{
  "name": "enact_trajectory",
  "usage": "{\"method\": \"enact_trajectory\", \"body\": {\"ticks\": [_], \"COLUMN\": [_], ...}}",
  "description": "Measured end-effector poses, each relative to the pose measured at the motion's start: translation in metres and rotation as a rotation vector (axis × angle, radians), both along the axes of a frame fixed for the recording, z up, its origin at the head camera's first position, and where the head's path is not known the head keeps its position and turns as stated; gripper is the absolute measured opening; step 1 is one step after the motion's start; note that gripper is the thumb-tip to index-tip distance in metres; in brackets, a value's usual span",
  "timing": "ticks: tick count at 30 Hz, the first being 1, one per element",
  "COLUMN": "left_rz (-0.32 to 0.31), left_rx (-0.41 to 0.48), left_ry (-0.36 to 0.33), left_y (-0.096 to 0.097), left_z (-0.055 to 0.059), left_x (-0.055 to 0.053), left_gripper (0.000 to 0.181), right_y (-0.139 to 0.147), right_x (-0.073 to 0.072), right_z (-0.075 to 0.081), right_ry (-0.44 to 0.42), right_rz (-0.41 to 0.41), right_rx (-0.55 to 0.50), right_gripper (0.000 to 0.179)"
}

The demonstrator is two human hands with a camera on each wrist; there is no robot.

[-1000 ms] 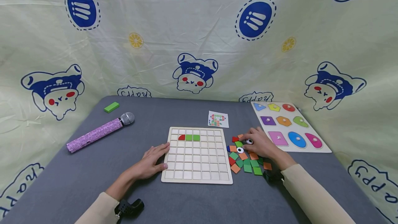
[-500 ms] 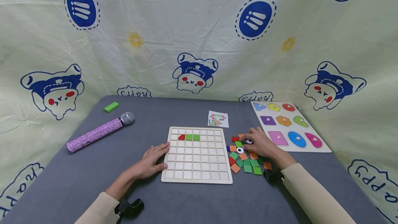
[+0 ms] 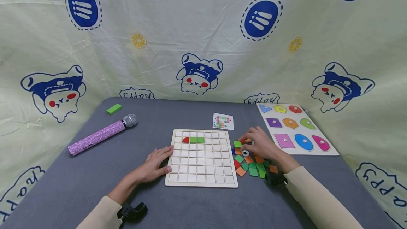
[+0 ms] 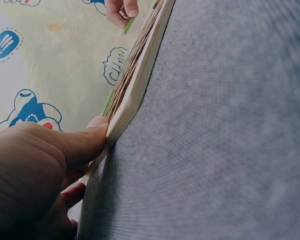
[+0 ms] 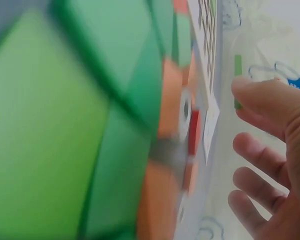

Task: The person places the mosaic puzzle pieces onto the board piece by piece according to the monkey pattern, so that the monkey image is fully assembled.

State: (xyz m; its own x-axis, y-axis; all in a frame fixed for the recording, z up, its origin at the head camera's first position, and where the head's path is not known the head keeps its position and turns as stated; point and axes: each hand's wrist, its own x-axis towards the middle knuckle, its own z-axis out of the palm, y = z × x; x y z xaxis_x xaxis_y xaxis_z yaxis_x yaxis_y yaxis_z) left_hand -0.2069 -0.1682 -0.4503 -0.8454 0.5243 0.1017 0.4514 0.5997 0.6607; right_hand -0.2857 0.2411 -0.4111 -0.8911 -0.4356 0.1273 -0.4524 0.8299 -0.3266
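At a cloth-covered grey bench (image 3: 197, 207), we see a person in cream sleeves (image 3: 318, 193) at work over a pale board (image 3: 197, 169), its raised ribs dividing it into square compartments. Three compartments in the second row from the far side are filled: a red piece with one rounded corner, then two green squares to its right. The left hand (image 3: 154, 165) lies with its fingers extended against the board's left rim, thumb nearest us, gripping no loose piece. The right hand (image 3: 261, 144) pinches a green tile (image 3: 237, 144) between thumb and forefinger, just beyond the board's right edge and above a loose pile (image 3: 252, 169) of flat green, orange and red tiles. Among them we spot a white disc (image 3: 245, 153) with a black centre.

Just past the board's far edge lies a white card (image 3: 223, 121) printed with a pattern of coloured blocks. Far right, a white shape puzzle (image 3: 287, 134) holds nine bright knobbed pieces, each in its own place. At left rest a glittery purple microphone (image 3: 101, 136) with a silver mesh head and, farther off, a green block (image 3: 113, 109). On the creased backdrop (image 3: 222, 24) we read "happy", upside down.
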Motion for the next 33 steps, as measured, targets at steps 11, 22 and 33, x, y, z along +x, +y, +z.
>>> {"method": "enact_trajectory", "body": {"ticks": [11, 22, 33], "left_rz": [0.000, 0.001, 0.005], "left_rx": [0.019, 0.012, 0.012], "left_ry": [0.027, 0.016, 0.011], "left_y": [0.000, 0.000, 0.001], "left_z": [-0.001, -0.002, -0.001], "left_x": [-0.001, -0.001, 0.000], "left_gripper": [0.062, 0.063, 0.062], "right_y": [-0.046, -0.086, -0.103], "right_x": [0.001, -0.015, -0.027], "right_z": [0.002, -0.002, -0.008], "right_ry": [0.090, 0.027, -0.024], "right_rz": [0.087, 0.051, 0.055], "right_rx": [0.003, 0.011, 0.058], "right_gripper": [0.020, 0.018, 0.018]}}
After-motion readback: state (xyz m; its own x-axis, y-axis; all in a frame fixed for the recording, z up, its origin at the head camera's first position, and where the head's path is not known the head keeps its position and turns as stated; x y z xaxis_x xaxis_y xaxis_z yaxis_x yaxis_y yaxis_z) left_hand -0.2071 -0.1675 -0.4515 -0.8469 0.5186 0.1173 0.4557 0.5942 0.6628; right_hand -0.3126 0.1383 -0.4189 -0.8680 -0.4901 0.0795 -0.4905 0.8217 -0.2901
